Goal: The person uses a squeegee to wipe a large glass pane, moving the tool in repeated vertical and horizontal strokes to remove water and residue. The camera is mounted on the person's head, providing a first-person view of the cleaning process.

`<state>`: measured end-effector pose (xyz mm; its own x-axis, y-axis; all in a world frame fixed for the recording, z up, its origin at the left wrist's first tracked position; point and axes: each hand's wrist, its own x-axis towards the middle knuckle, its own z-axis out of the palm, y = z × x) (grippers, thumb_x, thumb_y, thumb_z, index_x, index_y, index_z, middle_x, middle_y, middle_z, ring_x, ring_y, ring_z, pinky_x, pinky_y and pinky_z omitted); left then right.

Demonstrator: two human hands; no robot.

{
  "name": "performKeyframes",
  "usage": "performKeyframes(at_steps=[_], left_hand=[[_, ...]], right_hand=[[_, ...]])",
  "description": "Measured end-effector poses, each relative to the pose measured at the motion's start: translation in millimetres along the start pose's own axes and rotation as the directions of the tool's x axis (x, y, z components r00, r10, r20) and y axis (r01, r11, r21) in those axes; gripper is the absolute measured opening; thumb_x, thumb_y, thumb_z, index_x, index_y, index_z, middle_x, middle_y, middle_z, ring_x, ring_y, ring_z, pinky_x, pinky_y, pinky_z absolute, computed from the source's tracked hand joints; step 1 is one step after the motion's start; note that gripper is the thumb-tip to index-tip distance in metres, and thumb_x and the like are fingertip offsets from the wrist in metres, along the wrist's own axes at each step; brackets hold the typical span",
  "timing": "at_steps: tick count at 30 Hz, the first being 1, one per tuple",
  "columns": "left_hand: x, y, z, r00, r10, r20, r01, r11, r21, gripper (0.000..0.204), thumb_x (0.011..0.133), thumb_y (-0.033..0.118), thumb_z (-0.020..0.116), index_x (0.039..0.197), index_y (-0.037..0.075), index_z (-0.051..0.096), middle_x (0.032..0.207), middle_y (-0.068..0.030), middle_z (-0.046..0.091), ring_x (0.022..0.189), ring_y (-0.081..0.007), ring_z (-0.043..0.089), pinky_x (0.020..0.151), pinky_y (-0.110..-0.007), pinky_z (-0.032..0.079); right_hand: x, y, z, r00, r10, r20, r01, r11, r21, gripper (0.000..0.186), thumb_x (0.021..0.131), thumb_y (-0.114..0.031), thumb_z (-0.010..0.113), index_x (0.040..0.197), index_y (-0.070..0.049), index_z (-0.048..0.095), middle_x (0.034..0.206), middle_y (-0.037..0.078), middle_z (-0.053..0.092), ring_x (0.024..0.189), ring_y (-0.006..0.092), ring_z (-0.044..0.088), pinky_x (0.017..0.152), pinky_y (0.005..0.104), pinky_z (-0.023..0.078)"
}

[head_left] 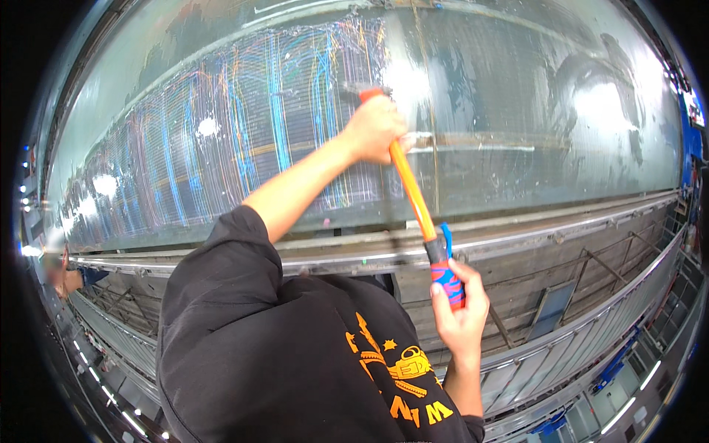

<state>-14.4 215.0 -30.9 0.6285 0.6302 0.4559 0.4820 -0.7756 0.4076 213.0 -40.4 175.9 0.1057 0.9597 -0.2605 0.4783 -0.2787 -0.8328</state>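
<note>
A long-handled tool (416,198) with an orange shaft, a dark, blurred head and a red-and-blue grip lies across my view over a wet, glossy panel (502,103). My left hand (375,129) is closed round the shaft just below the head. Lower right, my right hand (459,299) holds the red-and-blue grip between thumb and fingers, beside a blue strap. A patch of thin coloured lines and streaks (273,111) covers the panel's left and middle part, around and left of the tool's head.
A metal rail (517,215) runs along the panel's near edge. Below it are concrete and metal framework (591,273), with railings at lower left and right. A blurred person's hand or arm (65,277) shows at the far left. Blue structures (690,155) stand at the far right.
</note>
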Motion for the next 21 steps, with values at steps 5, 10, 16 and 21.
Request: performKeyframes(at_steps=[5, 10, 16, 21], left_hand=[[-65, 146, 26, 0.996, -0.04, 0.074, 0.055, 0.976, -0.212, 0.043, 0.079, 0.031, 0.081, 0.052, 0.014, 0.053, 0.058, -0.0049, 0.052, 0.063, -0.0291, 0.056, 0.068, -0.044, 0.045], [-92, 227, 55, 0.999, -0.023, 0.028, 0.031, 0.934, -0.355, 0.041, 0.077, 0.029, 0.083, 0.053, 0.015, 0.053, 0.057, -0.0039, 0.05, 0.061, -0.0279, 0.055, 0.064, -0.043, 0.044], [-89, 230, 71, 1.0, -0.018, -0.01, 0.014, 0.947, -0.32, 0.038, 0.077, 0.025, 0.082, 0.053, 0.015, 0.053, 0.058, -0.0031, 0.05, 0.061, -0.0273, 0.055, 0.064, -0.042, 0.044], [-72, 193, 64, 0.999, -0.015, 0.033, 0.024, 0.953, -0.301, 0.034, 0.077, 0.024, 0.079, 0.053, 0.016, 0.056, 0.058, -0.0014, 0.054, 0.061, -0.0278, 0.056, 0.063, -0.042, 0.044]], right_hand=[[-136, 12, -40, 0.998, 0.037, -0.044, -0.042, 0.994, -0.099, 0.043, 0.085, 0.002, 0.079, 0.127, 0.007, 0.073, 0.119, 0.026, 0.075, 0.103, 0.033, 0.077, 0.091, 0.0379, 0.06], [-225, 31, -57, 0.989, 0.089, -0.12, -0.1, 0.991, -0.09, 0.045, 0.083, 0.002, 0.083, 0.127, 0.007, 0.074, 0.119, 0.027, 0.075, 0.102, 0.0316, 0.077, 0.088, 0.0376, 0.062], [-219, 35, -57, 0.994, 0.003, -0.11, -0.026, 0.977, -0.211, 0.041, 0.082, -0.001, 0.085, 0.121, 0.006, 0.076, 0.116, 0.027, 0.076, 0.096, 0.0373, 0.078, 0.084, 0.0402, 0.063], [-172, 19, -51, 0.995, -0.055, -0.085, 0.03, 0.963, -0.268, 0.036, 0.08, -0.001, 0.082, 0.115, 0.005, 0.077, 0.109, 0.026, 0.077, 0.092, 0.0397, 0.079, 0.079, 0.0416, 0.064]])
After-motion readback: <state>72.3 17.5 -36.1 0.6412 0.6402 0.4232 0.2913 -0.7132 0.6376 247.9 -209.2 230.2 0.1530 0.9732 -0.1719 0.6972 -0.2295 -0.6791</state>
